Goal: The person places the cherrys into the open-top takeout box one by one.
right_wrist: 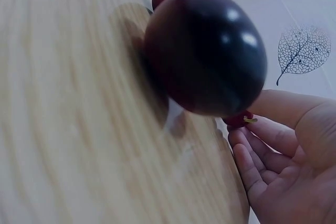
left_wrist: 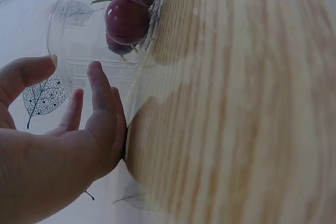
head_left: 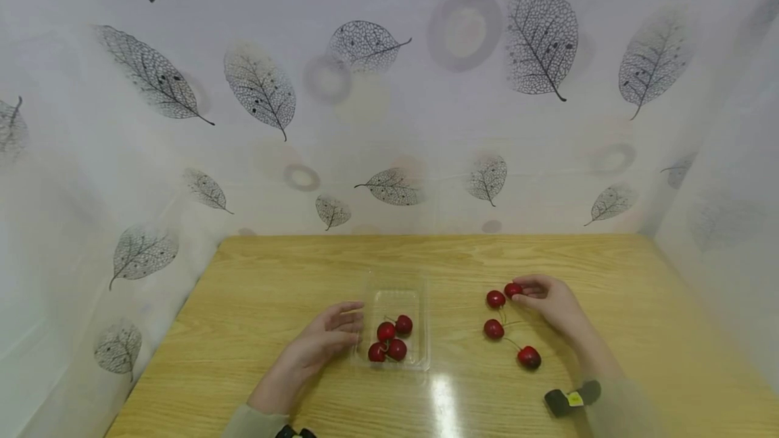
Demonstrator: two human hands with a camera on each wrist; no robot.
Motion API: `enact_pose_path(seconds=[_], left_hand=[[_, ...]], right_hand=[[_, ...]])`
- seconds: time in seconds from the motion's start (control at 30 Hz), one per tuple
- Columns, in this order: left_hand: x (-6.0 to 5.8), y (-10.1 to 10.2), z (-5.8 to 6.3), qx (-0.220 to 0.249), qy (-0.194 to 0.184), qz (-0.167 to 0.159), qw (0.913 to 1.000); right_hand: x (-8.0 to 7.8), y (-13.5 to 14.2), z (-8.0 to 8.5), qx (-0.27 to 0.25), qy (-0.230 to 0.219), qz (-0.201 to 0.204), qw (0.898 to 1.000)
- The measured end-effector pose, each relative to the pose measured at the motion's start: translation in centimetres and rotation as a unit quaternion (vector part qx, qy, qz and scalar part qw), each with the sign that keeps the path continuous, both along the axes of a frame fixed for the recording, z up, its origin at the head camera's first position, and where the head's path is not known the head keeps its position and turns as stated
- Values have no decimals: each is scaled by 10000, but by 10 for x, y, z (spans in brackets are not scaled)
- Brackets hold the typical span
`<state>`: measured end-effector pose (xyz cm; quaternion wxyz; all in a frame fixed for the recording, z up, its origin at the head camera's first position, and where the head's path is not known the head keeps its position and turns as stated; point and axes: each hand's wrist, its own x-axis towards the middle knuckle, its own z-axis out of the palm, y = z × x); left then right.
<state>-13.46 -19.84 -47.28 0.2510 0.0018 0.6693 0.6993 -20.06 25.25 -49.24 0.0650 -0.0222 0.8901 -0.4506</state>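
A clear plastic box [head_left: 420, 357] stands on the table with several red cherries [head_left: 397, 349] gathered in its near part. My left hand [head_left: 328, 336] is at the box's left side, its fingers extended and touching or nearly touching the wall; the left wrist view has the thumb by the rim. To the right, my right hand [head_left: 554, 303] pinches a cherry [head_left: 513, 290] between thumb and fingers. Three more cherries lie near it: one close beside [head_left: 496, 299], one below [head_left: 493, 329], and a darker one [head_left: 529, 357] nearest me, which partly blocks the right wrist view.
The wooden table [head_left: 274, 269] ends at a pale leaf-patterned sheet [head_left: 426, 120] that rises behind it and on both sides. Bare wood separates the box from the loose cherries. A dark band with a yellow tag [head_left: 574, 399] sits at the right wrist.
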Motion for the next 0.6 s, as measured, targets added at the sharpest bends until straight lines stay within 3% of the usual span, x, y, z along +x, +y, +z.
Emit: enact_pose_path(seconds=[0.6], left_hand=[[-1,0,-1,44,22,-12,10000]], right_hand=[[1,-2,4,103,36,-97,9999]])
